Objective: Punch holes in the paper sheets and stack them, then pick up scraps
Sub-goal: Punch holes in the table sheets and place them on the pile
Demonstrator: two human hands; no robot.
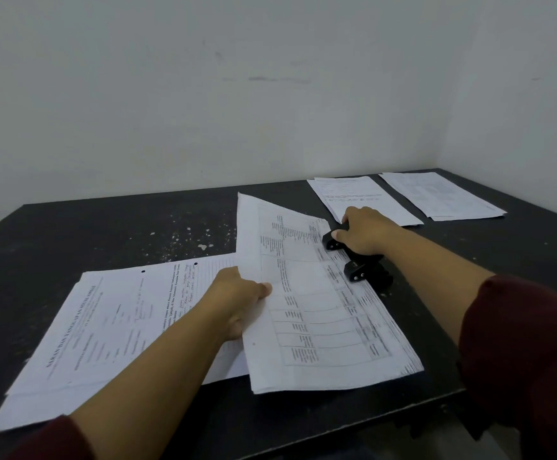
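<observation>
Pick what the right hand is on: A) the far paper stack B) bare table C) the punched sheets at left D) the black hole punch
D: the right hand presses down on the black hole punch, with the sheet's edge fed into it.

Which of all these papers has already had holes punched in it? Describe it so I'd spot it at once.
On the dark table, look at the near left pile under the left hand. Its top sheet alone shows two round holes along the far edge; the other papers show none.
</observation>
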